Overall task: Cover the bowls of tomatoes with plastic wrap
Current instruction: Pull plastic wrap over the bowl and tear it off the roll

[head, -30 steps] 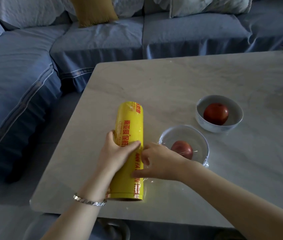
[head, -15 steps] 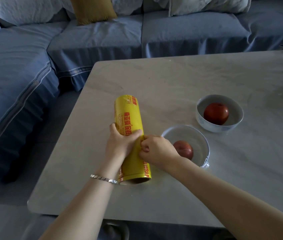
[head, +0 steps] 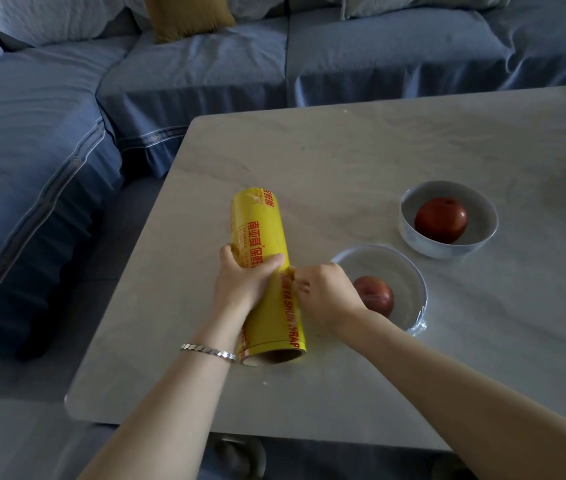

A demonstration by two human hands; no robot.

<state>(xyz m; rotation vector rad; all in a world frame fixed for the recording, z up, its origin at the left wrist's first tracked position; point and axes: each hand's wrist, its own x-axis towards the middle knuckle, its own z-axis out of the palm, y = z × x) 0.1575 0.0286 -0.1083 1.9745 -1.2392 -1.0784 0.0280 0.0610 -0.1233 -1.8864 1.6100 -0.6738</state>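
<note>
Moved: roll is lying higher in frame than before.
Left hand: fingers are clasping roll, steadying it.
Right hand: fingers are pinching its film edge to peel.

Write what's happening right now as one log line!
left hand: grips wrap roll | right hand: pinches at roll's side | near bowl: film-covered | far bowl: uncovered

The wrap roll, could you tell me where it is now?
In the head view the roll lies on the table, left of the near bowl, held by the left hand.
</note>
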